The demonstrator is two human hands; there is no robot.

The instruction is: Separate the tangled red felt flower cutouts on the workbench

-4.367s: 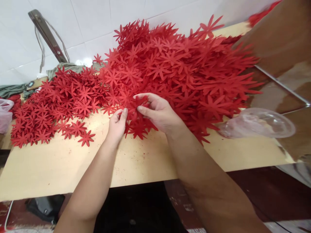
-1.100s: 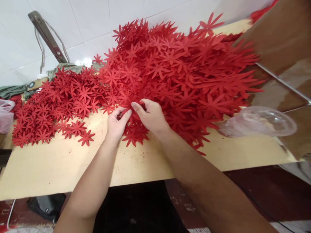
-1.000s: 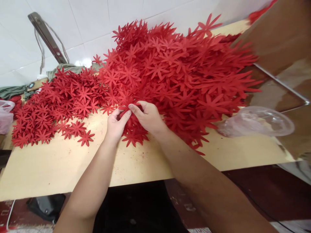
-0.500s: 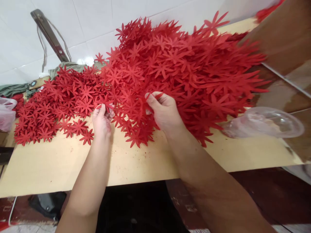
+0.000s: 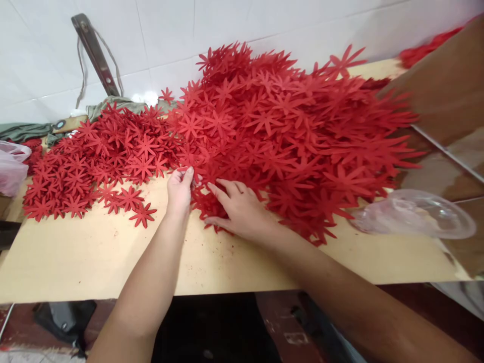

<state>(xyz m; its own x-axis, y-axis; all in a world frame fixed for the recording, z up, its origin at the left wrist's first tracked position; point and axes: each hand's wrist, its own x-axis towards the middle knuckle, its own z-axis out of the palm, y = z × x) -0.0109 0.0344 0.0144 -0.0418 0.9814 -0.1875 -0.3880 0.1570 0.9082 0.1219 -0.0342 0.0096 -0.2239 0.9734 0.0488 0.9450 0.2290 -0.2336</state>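
Observation:
My left hand (image 5: pixel 180 190) is closed, thumb pressed to the fingers, on a red flower cutout that mostly blends into the pile behind it. Just to its right, my right hand (image 5: pixel 245 210) has its fingers spread and reaches onto the near edge of the large heap of red flower cutouts (image 5: pixel 264 121). The cutouts are thin, flat and have several narrow petals. A smaller heap of red flower cutouts (image 5: pixel 77 176) spreads to the left, and a single cutout (image 5: pixel 142 215) lies at its front edge.
Everything rests on a pale wooden tabletop (image 5: pixel 98 267) against a white tiled wall. A clear plastic container (image 5: pixel 431 214) and brown cardboard (image 5: pixel 446 91) are at the right. A plastic bag (image 5: pixel 13 169) sits at the far left, green cloth (image 5: pixel 113 103) behind.
My right hand has opened from its pinch, let go of its red cutout and come down onto the heap's front edge. My left hand has moved right, closer to it. The view has shifted slightly.

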